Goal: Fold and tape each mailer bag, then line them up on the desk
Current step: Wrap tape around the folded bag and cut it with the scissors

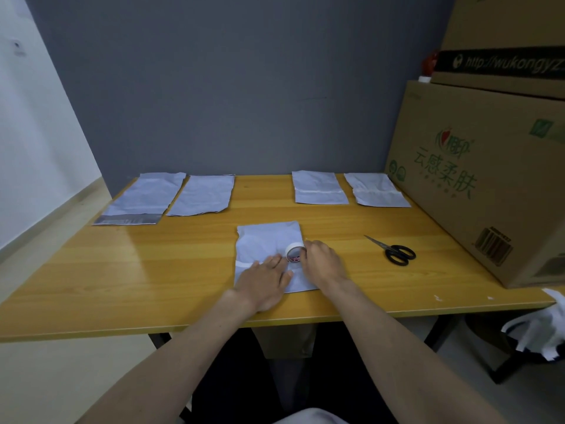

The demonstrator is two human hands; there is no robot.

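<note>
Nearest us, our left hand (265,280) lies flat with straight fingers on the mailer bag (269,240), while our right hand (321,263) curls round the tape roll (294,251) standing on it. Right lie scissors (394,250); four more bags (319,187) line the desk's (153,270) far edge.
</note>
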